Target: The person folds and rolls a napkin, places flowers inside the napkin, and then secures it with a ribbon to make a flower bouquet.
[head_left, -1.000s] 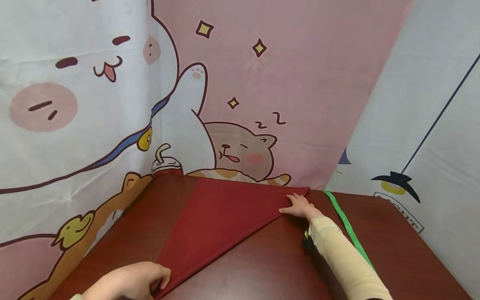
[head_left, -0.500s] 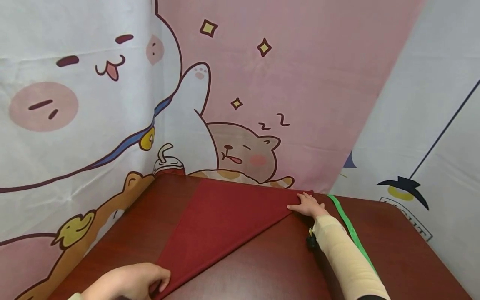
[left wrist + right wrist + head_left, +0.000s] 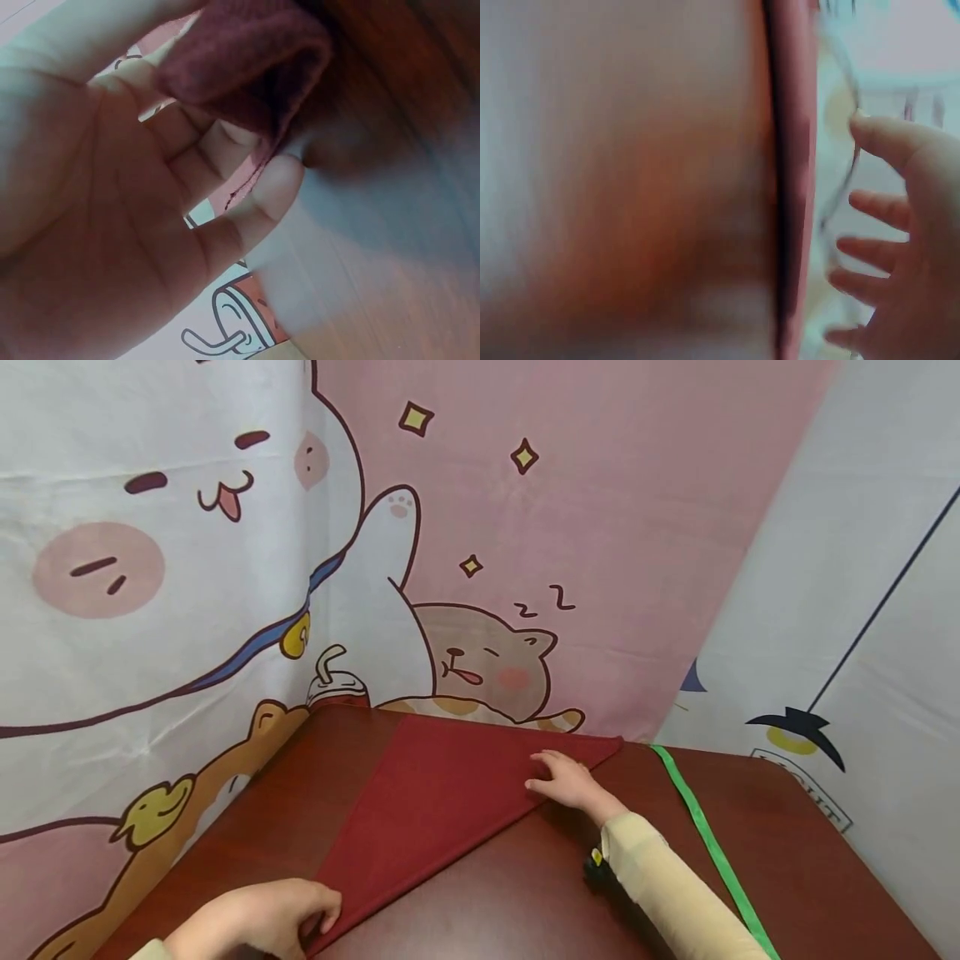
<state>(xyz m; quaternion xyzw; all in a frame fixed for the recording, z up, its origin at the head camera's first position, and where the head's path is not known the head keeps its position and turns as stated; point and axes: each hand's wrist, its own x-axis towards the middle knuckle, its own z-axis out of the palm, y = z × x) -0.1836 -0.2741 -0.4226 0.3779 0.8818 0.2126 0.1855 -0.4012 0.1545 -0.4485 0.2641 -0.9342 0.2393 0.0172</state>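
Observation:
A dark red cloth (image 3: 442,802), folded into a triangle, lies flat on the table with its long folded edge toward me. At its near left corner my left hand (image 3: 262,914) has its fingers curled, holding the cloth; in the left wrist view a folded end of the cloth (image 3: 244,56) sits between thumb and fingers. My right hand (image 3: 566,781) is over the cloth's right part, fingers spread and holding nothing. In the right wrist view that hand (image 3: 900,240) is apart from the cloth's edge (image 3: 799,150).
A green strip (image 3: 697,818) runs along the right side of the brown table (image 3: 525,893). Behind and to the left hangs a printed cartoon curtain (image 3: 600,527). Under the right forearm is a small dark object (image 3: 596,870), too small to identify.
My right hand has left the far right corner of the cloth and moved left and toward me, so that corner is uncovered. My left hand stays at the near corner.

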